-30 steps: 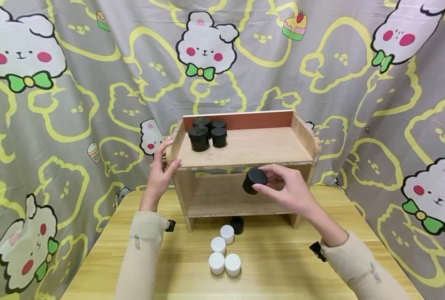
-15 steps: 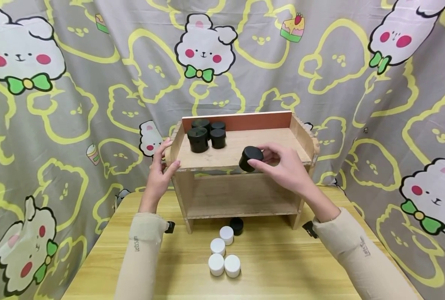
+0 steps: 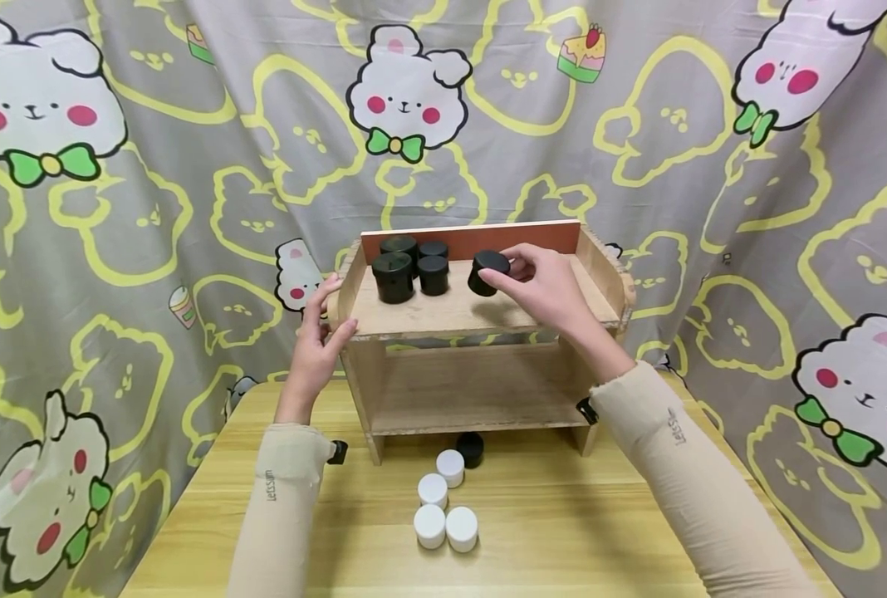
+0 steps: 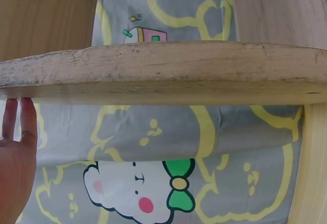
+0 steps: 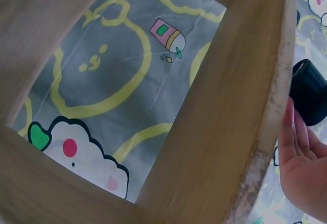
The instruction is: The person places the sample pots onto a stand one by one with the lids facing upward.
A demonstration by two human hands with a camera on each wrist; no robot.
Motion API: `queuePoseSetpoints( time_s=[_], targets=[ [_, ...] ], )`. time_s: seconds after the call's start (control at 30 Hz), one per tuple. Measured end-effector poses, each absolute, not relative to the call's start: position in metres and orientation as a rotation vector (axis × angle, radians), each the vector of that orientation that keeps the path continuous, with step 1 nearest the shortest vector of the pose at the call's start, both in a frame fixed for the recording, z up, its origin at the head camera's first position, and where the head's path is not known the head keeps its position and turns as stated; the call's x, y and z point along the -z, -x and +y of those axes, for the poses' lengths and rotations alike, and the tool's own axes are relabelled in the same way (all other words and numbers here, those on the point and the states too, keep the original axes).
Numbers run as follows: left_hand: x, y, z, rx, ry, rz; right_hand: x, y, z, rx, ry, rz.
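Observation:
My right hand [image 3: 544, 282] pinches a black lidded jar [image 3: 487, 274] between thumb and fingers. The jar is slightly tilted and hovers over the top board of a small wooden shelf [image 3: 481, 386]. In the right wrist view, the black jar [image 5: 309, 91] shows at the right edge above my fingers. My left hand [image 3: 315, 349] grips the shelf's left side panel, thumb at the front and fingers on the outer side. In the left wrist view, my left hand's fingertips [image 4: 21, 112] touch the board's edge. Several black jars [image 3: 394, 278] stand grouped at the top board's left end.
On the table [image 3: 548, 515] before the shelf, several white lidded jars [image 3: 430, 526] stand close together. Another black jar [image 3: 469, 449] sits just behind them, near the shelf's foot. A red-brown back board [image 3: 518, 241] and raised sides border the top. A patterned curtain [image 3: 443, 100] hangs behind.
My right hand has lifted the black jar from in front of the lower compartment up over the top board, moving slightly left. My left hand has stayed on the side panel.

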State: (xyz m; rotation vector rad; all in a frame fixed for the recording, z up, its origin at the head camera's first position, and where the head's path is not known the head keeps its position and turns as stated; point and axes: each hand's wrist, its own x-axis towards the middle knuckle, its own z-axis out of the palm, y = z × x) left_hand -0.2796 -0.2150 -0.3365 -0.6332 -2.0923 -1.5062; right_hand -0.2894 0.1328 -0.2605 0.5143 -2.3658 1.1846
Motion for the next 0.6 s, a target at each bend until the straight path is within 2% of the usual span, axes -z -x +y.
queuePoseSetpoints(
  time_s=[0.6],
  targets=[
    [0.337, 0.281, -0.214, 1.526, 0.631, -2.084, 0.251, 0.339, 0.107, -1.077, -0.410, -2.468]
  ],
)
